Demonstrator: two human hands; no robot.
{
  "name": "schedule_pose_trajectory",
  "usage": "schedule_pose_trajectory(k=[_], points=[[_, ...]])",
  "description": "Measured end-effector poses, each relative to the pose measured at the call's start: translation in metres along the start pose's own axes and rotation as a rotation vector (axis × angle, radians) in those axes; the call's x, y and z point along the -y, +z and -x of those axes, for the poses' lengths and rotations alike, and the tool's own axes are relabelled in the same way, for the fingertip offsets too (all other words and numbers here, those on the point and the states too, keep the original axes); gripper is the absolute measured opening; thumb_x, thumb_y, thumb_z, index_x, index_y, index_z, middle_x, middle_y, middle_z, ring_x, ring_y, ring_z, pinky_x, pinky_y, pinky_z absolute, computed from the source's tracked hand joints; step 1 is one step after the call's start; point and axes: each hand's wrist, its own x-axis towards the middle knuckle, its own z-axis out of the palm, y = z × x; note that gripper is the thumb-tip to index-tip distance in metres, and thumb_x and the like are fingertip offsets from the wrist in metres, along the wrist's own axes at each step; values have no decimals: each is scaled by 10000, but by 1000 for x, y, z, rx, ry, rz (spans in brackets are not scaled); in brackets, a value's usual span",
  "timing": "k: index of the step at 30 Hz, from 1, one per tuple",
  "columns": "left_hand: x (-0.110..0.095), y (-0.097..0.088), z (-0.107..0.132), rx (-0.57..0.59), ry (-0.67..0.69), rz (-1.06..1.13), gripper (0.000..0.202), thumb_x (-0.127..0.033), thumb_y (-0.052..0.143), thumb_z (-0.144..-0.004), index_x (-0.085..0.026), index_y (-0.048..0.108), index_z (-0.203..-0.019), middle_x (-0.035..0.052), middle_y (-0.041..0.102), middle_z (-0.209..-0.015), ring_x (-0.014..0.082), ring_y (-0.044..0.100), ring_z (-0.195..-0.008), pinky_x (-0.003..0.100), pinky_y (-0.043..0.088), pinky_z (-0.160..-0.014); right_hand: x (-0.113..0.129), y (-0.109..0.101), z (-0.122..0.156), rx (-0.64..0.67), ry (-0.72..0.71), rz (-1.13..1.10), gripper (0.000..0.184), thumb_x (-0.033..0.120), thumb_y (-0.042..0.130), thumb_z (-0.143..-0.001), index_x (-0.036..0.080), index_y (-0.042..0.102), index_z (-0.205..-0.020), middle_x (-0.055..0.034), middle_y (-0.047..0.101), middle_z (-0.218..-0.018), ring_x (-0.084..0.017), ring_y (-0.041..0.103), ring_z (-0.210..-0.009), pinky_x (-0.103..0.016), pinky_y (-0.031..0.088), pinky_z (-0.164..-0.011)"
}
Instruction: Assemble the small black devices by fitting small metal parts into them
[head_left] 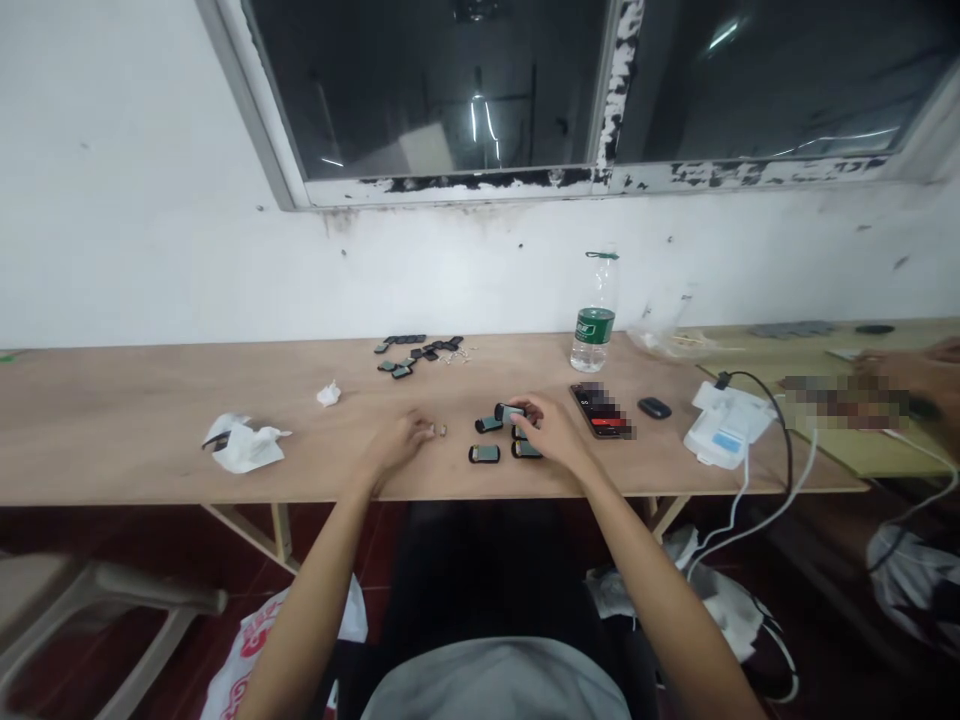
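My right hand [546,428] is closed on a small black rounded case with a grey rectangular panel [510,412], raised a little off the table. Similar cases lie just under and beside it: one [489,424] to the left, another [484,454] nearer the table's front edge, and one [526,450] partly covered by my hand. My left hand [403,440] rests low over the wood with its fingers pinched together. At its fingertips is a tiny pale piece, too small to name. A second tiny metallic piece [443,431] lies just to the right.
More black cases [401,368] and small white bits lie toward the wall. Crumpled tissue [247,445] is at left. On the right are a water bottle [592,325], a phone [598,408], a black oval object [655,408] and a white power strip [718,435] with cables. Another person's hand [919,370] is far right.
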Motion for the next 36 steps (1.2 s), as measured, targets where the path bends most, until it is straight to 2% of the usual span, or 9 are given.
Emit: schedule_pose_trajectory(k=[3,6,10,13,17,25,32,36], points=[[-18,-3,3,-5,-20,88,344,-470,521,-925,-192,677,-1057,80,719,-1093,264,668,-980,362,515,-884,4,5,1,24,43,-62,228,303,616,-883,201,699,-1069,-75,740,-1041,-210,679,-890,-339,539,-808],[-45,-4,6,2,42,171,356,-452,507,-950,-196,653,-1150,81,713,-1133,236,672,-917,356,524,-866,7,11,2,51,87,-147,231,332,639,-871,197,700,-1048,-80,746,-1053,-217,695,-901,-349,554,-815],[-76,-1,10,-1,182,199,346,-431,483,-983,-200,641,-1188,86,680,-1171,241,645,-1040,354,520,-900,11,19,2,87,123,-241,219,320,650,-864,188,703,-1030,-89,748,-1057,-215,708,-904,-349,573,-819],[-88,5,12,-24,256,183,323,-407,492,-994,-206,636,-1202,85,664,-1184,239,628,-1089,357,510,-944,13,23,3,97,148,-307,227,320,666,-855,177,698,-1027,-93,746,-1050,-212,716,-908,-344,584,-819],[-91,11,12,-80,280,150,302,-365,485,-1006,-218,659,-1204,93,656,-1203,239,627,-1105,371,504,-985,16,24,3,97,177,-367,221,318,682,-844,173,697,-1010,-95,747,-1046,-219,722,-940,-362,585,-861],[-91,17,10,-158,167,271,254,-365,597,-943,-214,757,-1071,77,718,-1176,244,688,-1049,378,547,-963,22,22,3,120,214,-410,213,325,708,-824,178,714,-978,-88,765,-1027,-233,734,-950,-381,592,-881],[-88,29,4,-68,-41,678,300,-275,744,-770,-164,716,-1048,89,779,-1018,265,739,-959,411,604,-895,19,24,4,168,193,-428,229,330,713,-824,189,741,-1002,-86,773,-1049,-249,738,-964,-417,580,-920],[-87,31,3,-41,-94,739,344,-237,785,-689,-140,712,-1012,89,778,-919,258,741,-898,397,604,-867,20,25,4,181,182,-426,229,321,719,-813,189,754,-998,-90,774,-1057,-253,739,-964,-420,578,-923]])
